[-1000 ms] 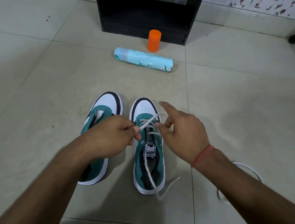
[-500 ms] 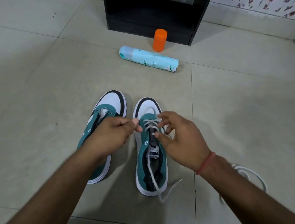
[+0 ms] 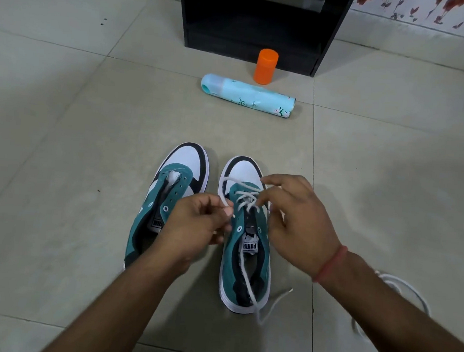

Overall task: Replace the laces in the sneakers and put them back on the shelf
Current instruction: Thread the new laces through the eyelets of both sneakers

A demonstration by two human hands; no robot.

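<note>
Head view, left hand (image 3: 195,226) fingers pinching white lace (image 3: 247,198), right hand (image 3: 299,224) fingers hooking it over right sneaker (image 3: 248,233).

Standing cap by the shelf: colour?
Orange; the cap shows clearly in the head view.

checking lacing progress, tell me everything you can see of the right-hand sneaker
The teal suede-like low sneaker with white toe, black trim and white sole stands upright on the tiled floor, toe pointing away. A white flat lace crosses only its front eyelets; the nearer silver-ringed ones are empty. One lace end trails across the opening onto the floor. The left hand pinches the lace; the right hand holds it.
</note>
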